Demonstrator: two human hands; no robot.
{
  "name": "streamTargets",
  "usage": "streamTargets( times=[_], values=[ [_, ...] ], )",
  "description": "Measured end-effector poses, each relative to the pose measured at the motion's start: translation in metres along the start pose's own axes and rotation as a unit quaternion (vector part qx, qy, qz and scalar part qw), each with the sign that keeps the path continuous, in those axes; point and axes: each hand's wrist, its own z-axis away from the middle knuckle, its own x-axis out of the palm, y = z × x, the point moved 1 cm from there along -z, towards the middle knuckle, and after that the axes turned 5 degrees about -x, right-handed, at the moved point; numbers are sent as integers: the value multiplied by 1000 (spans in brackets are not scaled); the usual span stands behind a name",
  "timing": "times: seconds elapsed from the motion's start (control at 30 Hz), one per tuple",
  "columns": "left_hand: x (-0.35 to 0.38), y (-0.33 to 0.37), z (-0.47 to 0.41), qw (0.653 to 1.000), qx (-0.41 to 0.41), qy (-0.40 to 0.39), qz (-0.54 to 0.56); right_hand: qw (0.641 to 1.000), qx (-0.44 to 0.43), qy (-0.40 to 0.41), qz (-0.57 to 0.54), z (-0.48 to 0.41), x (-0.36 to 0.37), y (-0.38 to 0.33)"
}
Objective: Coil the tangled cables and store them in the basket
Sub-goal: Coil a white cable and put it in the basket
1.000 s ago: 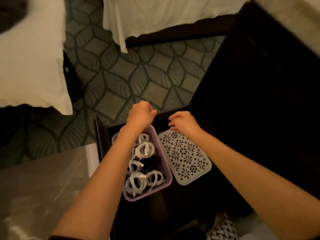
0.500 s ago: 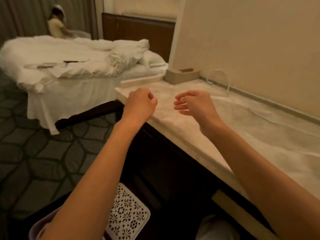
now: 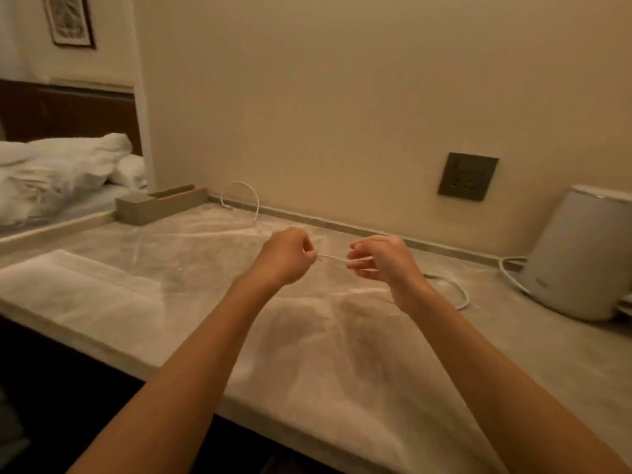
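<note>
Forward over the bench (image 3: 325, 371) both grips have come since a moment ago, and the white cable (image 3: 333, 258) they lacked then is now between them. My left grip (image 3: 284, 256) is curled tight, pinching the cable; my right grip (image 3: 383, 261) pinches it with thumb and fingertips. It runs short and taut from one to the other. More white cable lies on the bench beyond the left grip and just right of my right wrist.

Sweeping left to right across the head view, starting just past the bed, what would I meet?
Tan rectangular desk organiser, left hand, right hand (thin white cable stretched between them), dark square wall socket, pale grey rounded appliance.
</note>
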Motion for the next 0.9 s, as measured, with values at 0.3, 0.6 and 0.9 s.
streamTargets(
  times=[0.3, 0.6, 0.9],
  values=[
    [95, 95, -25, 985, 121, -120, 16, 990, 57, 130, -15, -21, -126, 46],
    [156, 126, -32, 928, 200, -300, -91, 979, 124, 142, -78, -34, -165, 72],
    [166, 135, -49, 918, 223, -271, -184, 992, 34, 107, 55, -55, -174, 92]
  ],
)
